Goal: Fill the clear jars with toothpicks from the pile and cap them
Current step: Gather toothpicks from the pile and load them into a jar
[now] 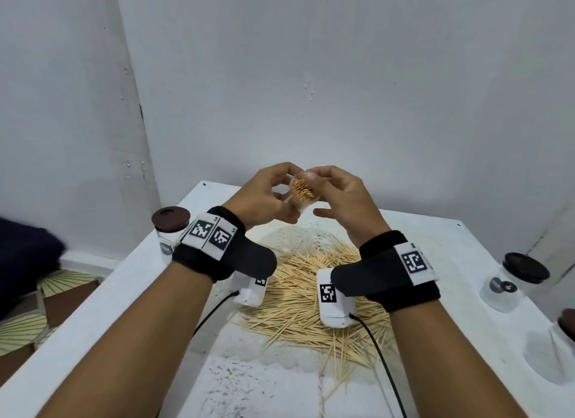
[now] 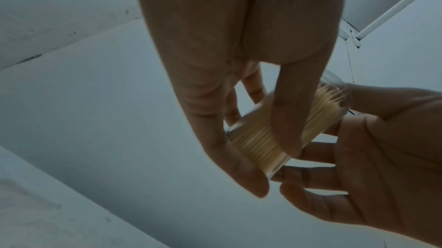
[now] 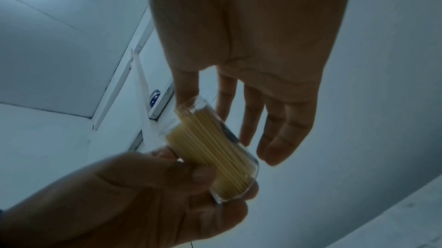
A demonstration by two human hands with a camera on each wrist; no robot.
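My left hand (image 1: 280, 200) grips a clear jar (image 1: 303, 193) packed with toothpicks and holds it tilted in the air above the table. The jar (image 2: 253, 142) has no cap, and the toothpick tips show at its open mouth. The thumb of my right hand (image 1: 323, 193) touches the rim, while its other fingers (image 3: 275, 138) lie nearly straight beside the jar (image 3: 215, 150). A loose toothpick pile (image 1: 305, 296) is spread over the white table (image 1: 217, 371) under my wrists.
A capped jar with a brown lid (image 1: 170, 220) stands at the table's left edge. Another capped jar (image 1: 513, 280) stands at the right, and a third (image 1: 560, 340) is cut off by the frame. Grey walls close the back.
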